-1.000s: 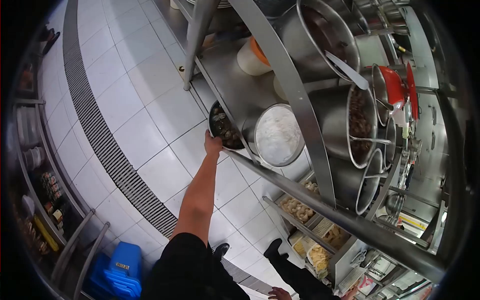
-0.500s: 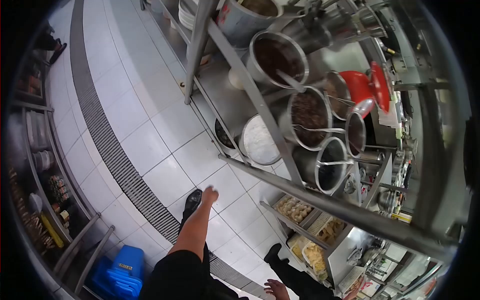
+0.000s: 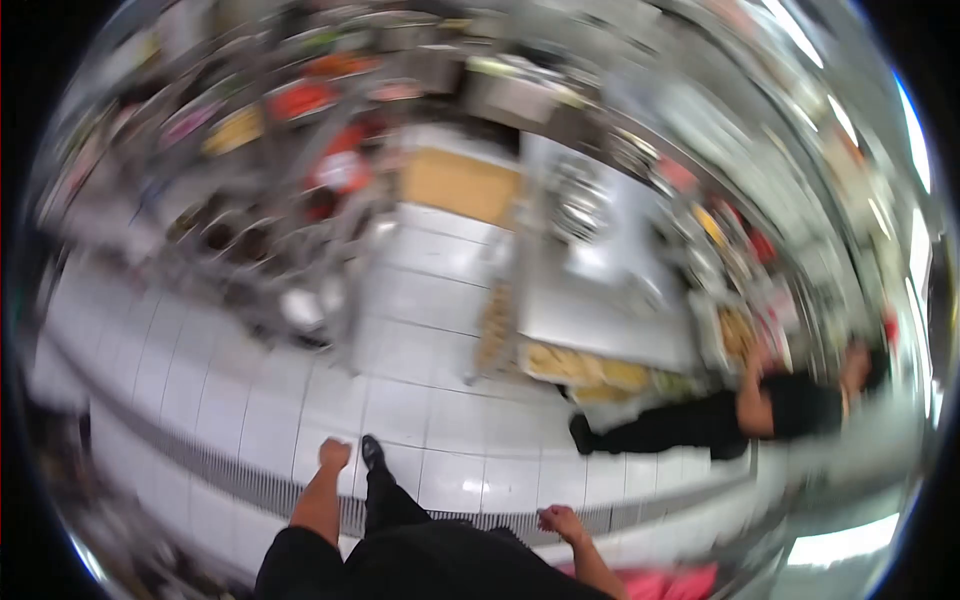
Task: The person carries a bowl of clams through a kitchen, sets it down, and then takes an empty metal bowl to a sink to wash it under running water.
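My left hand (image 3: pixel 334 453) hangs low over the white tiled floor (image 3: pixel 400 415), its fingers curled in with nothing seen in them. Beside it is my black shoe (image 3: pixel 373 452). My right hand (image 3: pixel 562 522) is in front of my body at the lower middle, above the floor drain grate (image 3: pixel 490 521). Its fingers are bent together, and a small greyish tip shows at their edge, too blurred to name. Neither hand touches a counter or a pot.
At left stands a metal rack with several pots (image 3: pixel 255 243). A steel table (image 3: pixel 600 310) is ahead to the right, with trays of yellowish food (image 3: pixel 560 362) at its near side. Another person (image 3: pixel 700 415) in black stands at right. A brown mat (image 3: pixel 460 187) lies farther off.
My view has swung to the right, away from the pot rack, which now sits farther off at left. The steel table and the other person's upper body have come into view.
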The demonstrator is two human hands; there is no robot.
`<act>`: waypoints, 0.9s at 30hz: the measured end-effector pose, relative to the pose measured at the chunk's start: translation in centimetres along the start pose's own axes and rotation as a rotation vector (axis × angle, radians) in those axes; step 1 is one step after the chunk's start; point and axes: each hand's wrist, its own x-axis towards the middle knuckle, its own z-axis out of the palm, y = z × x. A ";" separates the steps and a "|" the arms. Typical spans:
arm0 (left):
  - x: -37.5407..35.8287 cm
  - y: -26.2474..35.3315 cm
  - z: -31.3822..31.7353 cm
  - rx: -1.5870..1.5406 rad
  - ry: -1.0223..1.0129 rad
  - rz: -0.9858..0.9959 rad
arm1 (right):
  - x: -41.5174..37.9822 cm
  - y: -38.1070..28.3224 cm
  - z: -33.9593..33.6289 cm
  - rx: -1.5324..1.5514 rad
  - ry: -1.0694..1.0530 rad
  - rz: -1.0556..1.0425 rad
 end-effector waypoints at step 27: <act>-32.2 90.1 23.0 0.505 -0.652 1.337 | -23.2 41.1 -13.6 1.243 1.341 0.350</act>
